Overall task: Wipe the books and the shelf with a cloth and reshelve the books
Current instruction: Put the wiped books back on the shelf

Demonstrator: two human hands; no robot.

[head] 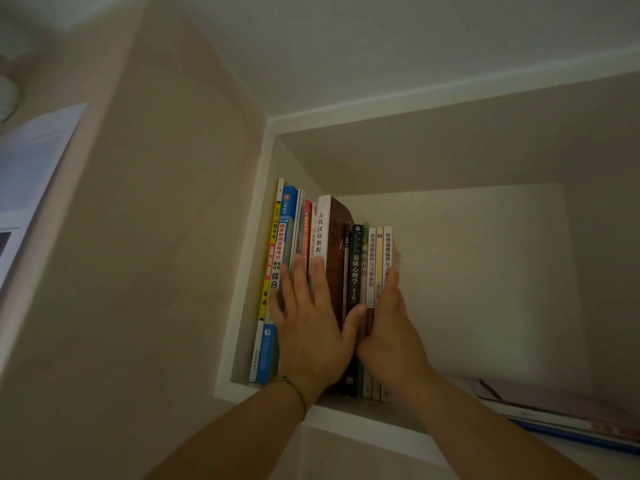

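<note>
A pale wall fills the left half of the view, with a sheet of paper fixed to it near the left edge. Set into it is the shelf, a deep cream recess whose right part stands bare up to the back panel. On the shelf floor at the far right lies a flat stack of thin books (the top one pinkish, a blue edge beneath). The row of books stands upright against the shelf's left wall, spines outward, from a tall yellow and blue pair to short cream ones at the right end. The left hand lies flat on the spines with fingers spread, hiding their lower halves. The right hand presses the side of the rightmost book, fingers straight and together, thumb on the spines.
</note>
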